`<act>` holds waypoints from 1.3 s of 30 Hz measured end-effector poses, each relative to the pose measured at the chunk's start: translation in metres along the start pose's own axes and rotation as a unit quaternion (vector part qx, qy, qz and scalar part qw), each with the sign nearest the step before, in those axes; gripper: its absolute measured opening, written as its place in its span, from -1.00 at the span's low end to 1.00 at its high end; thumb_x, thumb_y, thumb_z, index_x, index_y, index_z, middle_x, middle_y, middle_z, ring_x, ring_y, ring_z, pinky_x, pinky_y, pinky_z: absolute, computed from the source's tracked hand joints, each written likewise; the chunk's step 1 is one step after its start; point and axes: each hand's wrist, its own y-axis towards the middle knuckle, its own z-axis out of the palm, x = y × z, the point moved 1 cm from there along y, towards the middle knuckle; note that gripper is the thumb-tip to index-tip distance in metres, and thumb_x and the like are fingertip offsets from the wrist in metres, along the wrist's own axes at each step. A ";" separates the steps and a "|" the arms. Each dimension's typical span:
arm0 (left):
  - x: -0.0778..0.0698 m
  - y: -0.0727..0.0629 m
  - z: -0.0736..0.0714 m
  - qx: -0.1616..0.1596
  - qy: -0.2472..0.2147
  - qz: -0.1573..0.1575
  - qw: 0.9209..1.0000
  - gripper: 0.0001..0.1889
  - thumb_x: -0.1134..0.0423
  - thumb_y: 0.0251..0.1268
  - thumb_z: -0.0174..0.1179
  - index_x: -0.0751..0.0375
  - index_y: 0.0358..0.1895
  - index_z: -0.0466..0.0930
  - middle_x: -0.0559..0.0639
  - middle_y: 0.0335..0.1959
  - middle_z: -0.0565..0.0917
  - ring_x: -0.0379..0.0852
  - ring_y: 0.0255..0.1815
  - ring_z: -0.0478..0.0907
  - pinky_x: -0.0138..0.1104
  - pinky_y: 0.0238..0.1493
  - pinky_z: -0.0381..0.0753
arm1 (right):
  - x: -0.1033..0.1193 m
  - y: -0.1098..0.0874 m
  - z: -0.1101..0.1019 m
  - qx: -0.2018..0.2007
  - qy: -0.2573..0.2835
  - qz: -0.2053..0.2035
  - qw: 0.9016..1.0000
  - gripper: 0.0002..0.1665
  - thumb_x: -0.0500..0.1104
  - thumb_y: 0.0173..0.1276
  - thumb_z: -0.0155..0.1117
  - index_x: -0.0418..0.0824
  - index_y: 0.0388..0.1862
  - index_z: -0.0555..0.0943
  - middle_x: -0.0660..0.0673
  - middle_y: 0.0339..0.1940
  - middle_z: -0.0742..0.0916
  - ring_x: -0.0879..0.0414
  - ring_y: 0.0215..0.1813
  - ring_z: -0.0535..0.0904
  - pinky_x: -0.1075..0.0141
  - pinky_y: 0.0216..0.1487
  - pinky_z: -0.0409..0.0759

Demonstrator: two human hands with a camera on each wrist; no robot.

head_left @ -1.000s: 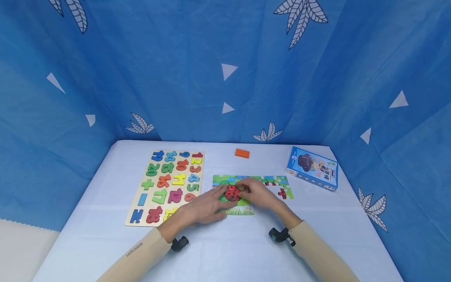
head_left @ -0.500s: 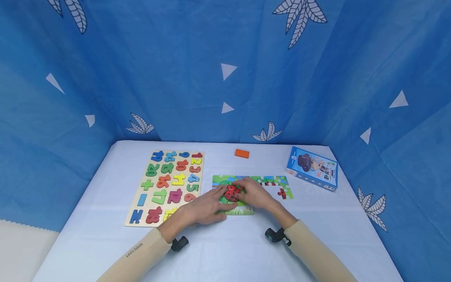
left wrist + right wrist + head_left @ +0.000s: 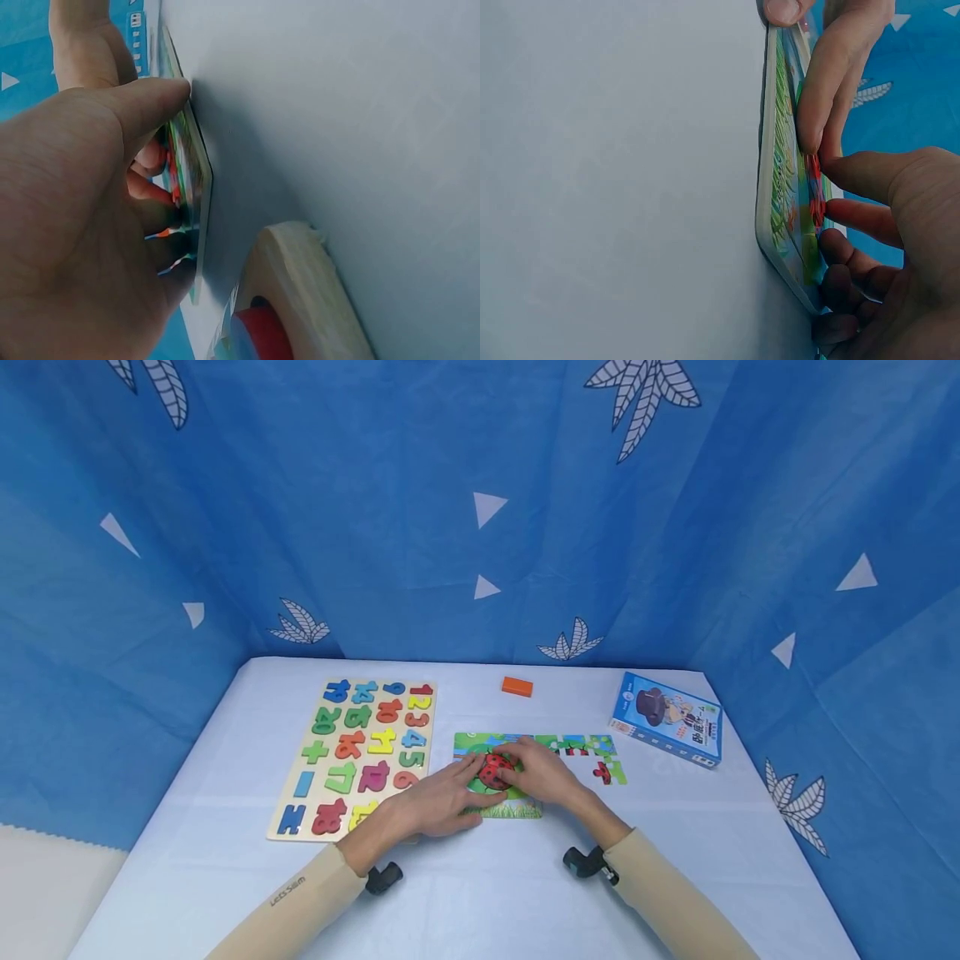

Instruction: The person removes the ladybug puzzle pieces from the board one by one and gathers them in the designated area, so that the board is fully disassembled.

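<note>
A ladybug jigsaw board (image 3: 517,810) with a grassy lower edge lies under both hands at the middle of the table. My left hand (image 3: 442,797) rests on its left part, fingers stretched toward the red ladybug (image 3: 493,770). In the left wrist view, the left thumb (image 3: 161,97) reaches the board's near edge. From the right, my right hand (image 3: 546,772) touches the ladybug with its thumb (image 3: 862,174) and index finger (image 3: 862,219). The other right fingers are bent at the board's far side. Part of the picture is hidden beneath the fingers.
Loose jigsaw pieces (image 3: 603,745) lie right of the board, including one with red (image 3: 602,772). A wooden number board (image 3: 292,810) stands close to the left hand. An orange block (image 3: 517,687) lies behind, and a blue box (image 3: 667,718) sits at the back right.
My right hand has moved slightly left over the ladybug, its thumb now reaching farther across the red area. My left hand stays in place.
</note>
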 end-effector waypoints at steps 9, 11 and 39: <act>-0.001 0.001 0.000 -0.003 0.014 -0.003 1.000 -0.46 -0.07 0.51 0.10 -0.41 0.50 0.29 0.28 0.63 0.00 0.26 0.63 -0.07 -0.01 0.56 0.14 | 0.001 0.003 0.004 -0.011 0.031 0.014 0.999 -0.58 -0.09 0.42 0.33 -0.07 0.24 0.65 0.07 -0.33 0.58 0.17 -0.30 0.45 0.26 -0.29 0.46; -0.001 0.001 0.000 -0.001 0.015 -0.003 1.000 -0.46 -0.07 0.52 0.09 -0.41 0.50 0.28 0.28 0.63 0.00 0.26 0.63 -0.07 -0.01 0.56 0.14 | 0.001 0.003 0.004 -0.013 0.043 0.019 0.999 -0.60 -0.13 0.42 0.32 -0.09 0.23 0.66 0.07 -0.33 0.59 0.17 -0.30 0.46 0.27 -0.28 0.47; -0.001 0.001 -0.002 -0.002 0.025 0.003 1.000 -0.47 -0.06 0.51 0.10 -0.39 0.50 0.31 0.29 0.61 0.05 0.27 0.63 -0.07 0.00 0.55 0.15 | 0.002 0.003 -0.002 -0.037 0.105 0.036 0.993 -0.70 -0.13 0.46 0.29 -0.04 0.14 0.69 0.01 -0.30 0.57 0.13 -0.38 0.45 0.30 -0.41 0.42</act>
